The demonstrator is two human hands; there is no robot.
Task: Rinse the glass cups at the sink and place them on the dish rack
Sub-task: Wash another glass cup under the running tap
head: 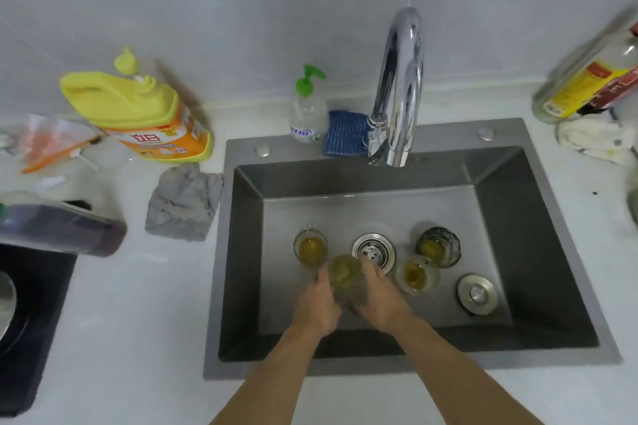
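Glass cup (343, 274) (amber liquid inside, blurred) is gripped between left hand (319, 307) and right hand (381, 300).

Our left hand (319, 307) and right hand (379, 300) hold the middle cup (345, 274) low in the sink (241, 252). The left cup (310, 247) stands just beside our left hand, so that side is tight. On the right, the near cup (416, 274) and the far cup (438, 247) stand close together, with the plug (478, 293) beside them. The back of the sink floor is bare. The tap (400, 86) hangs high over it, and we could pass under it.
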